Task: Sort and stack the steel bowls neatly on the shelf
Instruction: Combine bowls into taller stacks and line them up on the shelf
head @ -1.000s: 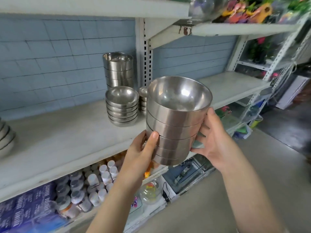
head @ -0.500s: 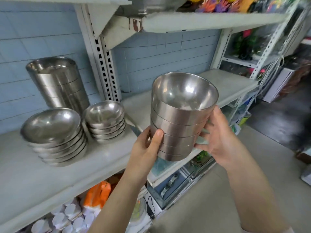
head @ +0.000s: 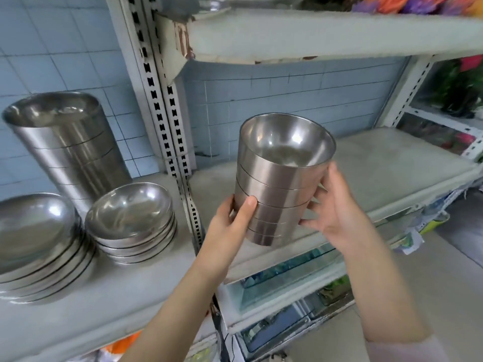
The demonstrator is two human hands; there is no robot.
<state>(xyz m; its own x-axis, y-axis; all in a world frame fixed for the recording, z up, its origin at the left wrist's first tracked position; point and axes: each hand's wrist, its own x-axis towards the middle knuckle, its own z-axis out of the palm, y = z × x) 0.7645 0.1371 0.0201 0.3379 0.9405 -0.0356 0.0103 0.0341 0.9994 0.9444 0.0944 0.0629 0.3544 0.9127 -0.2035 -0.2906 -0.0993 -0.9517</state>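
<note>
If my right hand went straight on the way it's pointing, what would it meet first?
Your right hand meets the stack of bowls it grips; beyond that probably the tiled wall, depth unclear.

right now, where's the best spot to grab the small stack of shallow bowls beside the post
Cup the bottom bowl of the small shallow stack from the front, a palm each side under its flared rim. The walls curve inward toward the base, so a grip higher up likely lifts only upper bowls. The tall stack blocks the back.
</note>
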